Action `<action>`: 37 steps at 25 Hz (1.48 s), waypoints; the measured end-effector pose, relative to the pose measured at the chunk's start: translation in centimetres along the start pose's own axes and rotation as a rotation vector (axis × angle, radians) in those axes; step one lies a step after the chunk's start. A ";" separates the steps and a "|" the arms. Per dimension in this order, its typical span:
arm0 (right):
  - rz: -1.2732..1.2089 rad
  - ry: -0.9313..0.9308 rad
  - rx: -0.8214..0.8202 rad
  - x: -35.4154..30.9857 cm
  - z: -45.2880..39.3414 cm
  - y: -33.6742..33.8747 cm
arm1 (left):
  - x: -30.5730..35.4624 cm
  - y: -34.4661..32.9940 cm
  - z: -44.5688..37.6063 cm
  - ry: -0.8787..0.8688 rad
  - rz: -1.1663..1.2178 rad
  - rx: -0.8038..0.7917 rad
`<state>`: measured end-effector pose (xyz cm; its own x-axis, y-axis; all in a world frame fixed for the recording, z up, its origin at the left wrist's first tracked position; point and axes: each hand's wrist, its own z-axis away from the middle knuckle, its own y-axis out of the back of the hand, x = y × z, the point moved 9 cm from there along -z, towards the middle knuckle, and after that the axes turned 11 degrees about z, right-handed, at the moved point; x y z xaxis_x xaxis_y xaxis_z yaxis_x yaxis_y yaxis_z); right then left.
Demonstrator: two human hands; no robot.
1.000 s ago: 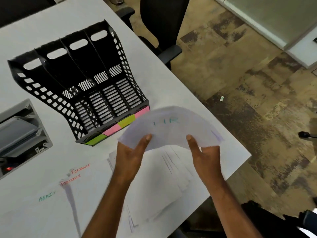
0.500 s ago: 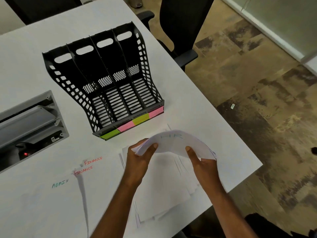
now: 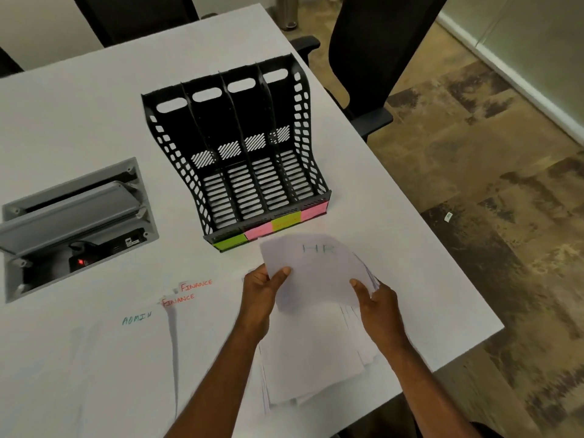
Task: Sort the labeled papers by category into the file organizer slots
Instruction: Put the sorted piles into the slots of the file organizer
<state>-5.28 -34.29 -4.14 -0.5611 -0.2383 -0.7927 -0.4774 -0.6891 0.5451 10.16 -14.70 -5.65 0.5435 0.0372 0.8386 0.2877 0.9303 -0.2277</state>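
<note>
Both my hands hold a small stack of white papers marked HR [image 3: 316, 267] just in front of the black file organizer [image 3: 234, 153]. My left hand [image 3: 264, 290] grips its left edge, my right hand [image 3: 377, 301] its right edge. The organizer has several slots, none with paper in it, and green, pink and yellow sticky labels [image 3: 268, 229] along its front lip. Under my hands lies a loose pile of white sheets [image 3: 313, 368]. To the left, papers marked FINANCE [image 3: 196, 286] and ADMIN [image 3: 136, 319] lie flat on the white table [image 3: 79, 105].
A grey open cable hatch [image 3: 76, 222] is set into the table at the left. A black office chair [image 3: 363, 58] stands at the table's far right side. The table's right edge [image 3: 442, 248] runs close to my right hand, with patterned floor beyond.
The held HR stack has flattened and come lower and nearer the organizer's front. The view has shifted, so the organizer sits further right in frame.
</note>
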 end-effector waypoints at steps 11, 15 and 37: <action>-0.042 0.403 0.229 -18.7 -2.9 -4.0 | 10.6 10.6 -4.2 -0.422 -0.462 0.260; -0.082 0.421 0.337 -24.0 -4.5 -7.1 | 8.1 9.8 -5.7 -0.344 -0.873 0.088; 0.189 0.379 -0.089 -22.6 -8.6 -21.8 | 5.5 12.3 -7.0 -0.450 -1.199 -0.037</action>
<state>23.56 -19.78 -0.47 -0.3375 -0.5891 -0.7342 -0.3207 -0.6614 0.6780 22.20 -5.60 -7.24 -0.3812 -0.6868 0.6189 0.4353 0.4573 0.7755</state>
